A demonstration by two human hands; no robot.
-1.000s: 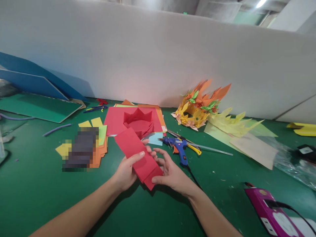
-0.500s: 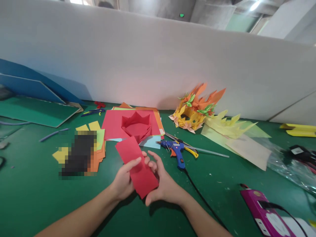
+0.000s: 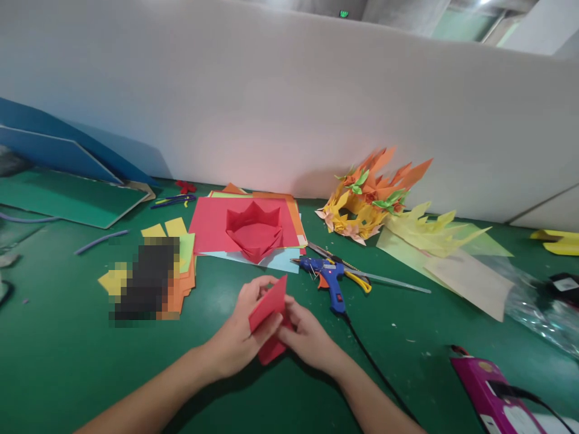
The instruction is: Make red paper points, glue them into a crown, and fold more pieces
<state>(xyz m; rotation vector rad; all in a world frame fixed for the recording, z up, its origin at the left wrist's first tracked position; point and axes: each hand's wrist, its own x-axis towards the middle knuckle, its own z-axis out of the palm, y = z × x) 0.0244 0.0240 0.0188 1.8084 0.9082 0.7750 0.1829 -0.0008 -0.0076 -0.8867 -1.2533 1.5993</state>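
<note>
A piece of red paper (image 3: 270,304) is bent between my hands above the green table. My left hand (image 3: 244,331) grips it from the left, thumb across the near face and fingers behind. From the right, my right hand (image 3: 307,331) pinches its lower part, partly hiding it. Just beyond them a red paper crown (image 3: 254,232) sits on a stack of coloured sheets, the top one a red sheet (image 3: 208,226). To the right lies a blue hot glue gun (image 3: 332,280) with a clear glue stick (image 3: 402,283) in its back end.
A yellow-handled cutting tool (image 3: 359,280) touches the glue gun. Behind are a yellow-orange paper crown (image 3: 353,217) and a pale yellow crown (image 3: 425,232). A purple box (image 3: 486,392) stands front right. Small coloured papers (image 3: 185,262) lie left, and a white partition (image 3: 271,102) rises behind.
The red paper was a flat strip and is now bent over, smaller in outline. My hands have closed in around it. The view has tilted down slightly.
</note>
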